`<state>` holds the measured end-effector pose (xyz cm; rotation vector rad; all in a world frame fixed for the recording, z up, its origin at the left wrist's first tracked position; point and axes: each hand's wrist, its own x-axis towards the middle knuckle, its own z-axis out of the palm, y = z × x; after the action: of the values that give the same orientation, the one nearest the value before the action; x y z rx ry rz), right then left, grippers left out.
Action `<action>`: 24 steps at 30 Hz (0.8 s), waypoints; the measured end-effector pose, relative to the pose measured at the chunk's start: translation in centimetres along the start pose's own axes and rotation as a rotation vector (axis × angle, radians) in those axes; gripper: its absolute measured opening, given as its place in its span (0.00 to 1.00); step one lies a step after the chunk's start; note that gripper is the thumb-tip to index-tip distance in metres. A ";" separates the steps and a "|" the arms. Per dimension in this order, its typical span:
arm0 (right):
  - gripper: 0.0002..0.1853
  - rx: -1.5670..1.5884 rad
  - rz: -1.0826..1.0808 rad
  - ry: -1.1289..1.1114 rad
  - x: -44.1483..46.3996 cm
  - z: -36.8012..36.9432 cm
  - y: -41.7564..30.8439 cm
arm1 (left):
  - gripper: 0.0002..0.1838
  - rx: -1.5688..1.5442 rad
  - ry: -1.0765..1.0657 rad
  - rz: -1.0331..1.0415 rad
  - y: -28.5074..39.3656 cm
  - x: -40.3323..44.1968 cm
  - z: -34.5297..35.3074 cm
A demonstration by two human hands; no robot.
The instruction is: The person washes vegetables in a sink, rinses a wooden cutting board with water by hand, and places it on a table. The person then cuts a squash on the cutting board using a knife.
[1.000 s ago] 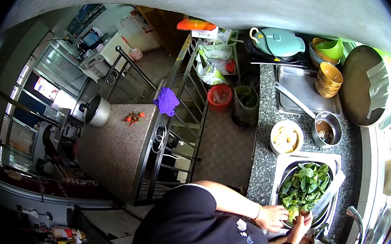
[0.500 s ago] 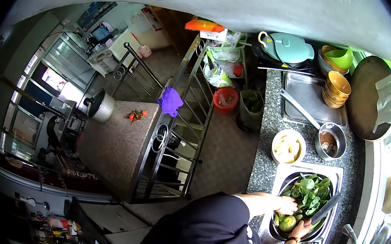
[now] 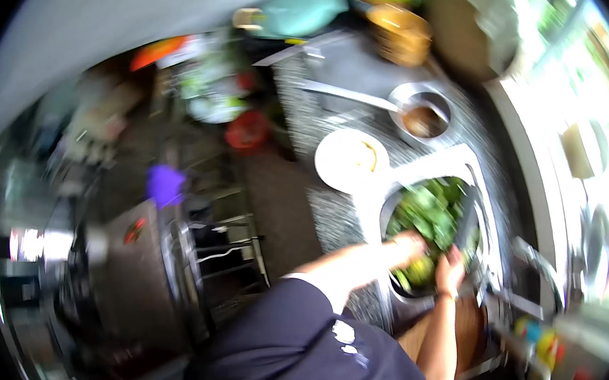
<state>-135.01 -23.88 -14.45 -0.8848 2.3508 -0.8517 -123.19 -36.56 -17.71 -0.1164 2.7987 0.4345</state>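
Observation:
Leafy greens [image 3: 431, 211] fill a round metal basin set in the sink [image 3: 488, 205]. My left hand [image 3: 407, 247] reaches in from the left against the near side of the leaves; motion blur smears its fingers. Closed round the lower end of a long dark-bladed knife [image 3: 466, 220] is my right hand [image 3: 450, 270], at the basin's near right side. The blade slants up along the right side of the greens. Between and below the hands lies a round yellow-green vegetable [image 3: 421, 271], touching the greens.
A white bowl of pale pieces [image 3: 351, 160] and a long-handled saucepan [image 3: 422, 114] stand beyond the sink. Farther back are stacked orange bowls [image 3: 401, 34] and a metal tray [image 3: 351, 64]. The faucet [image 3: 539, 263] is at the right, above a wooden surface [image 3: 436, 335].
The camera view has swung, so the counter appears farther left and higher, and is blurred. Both hands remain at the basin, the right still holding the knife.

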 end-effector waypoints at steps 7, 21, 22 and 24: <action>0.12 0.034 0.154 0.105 -9.2 -6.7 -7.2 | 0.08 -0.290 0.192 -0.047 1.8 -1.1 -6.7; 0.11 0.142 0.412 0.306 -24.4 -7.8 -5.8 | 0.50 -0.352 0.110 -0.561 8.5 12.1 -2.6; 0.10 0.166 0.418 0.335 -24.6 -7.7 -5.8 | 0.47 -0.415 0.112 -0.566 7.8 12.6 -1.5; 0.10 0.194 0.439 0.351 -24.4 -7.6 -6.1 | 0.40 -0.530 0.292 -0.478 6.1 14.3 2.5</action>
<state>-120.80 -7.37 0.20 -0.1316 2.5542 -1.0831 -136.87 -30.46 -22.68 -1.0067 2.7090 1.0850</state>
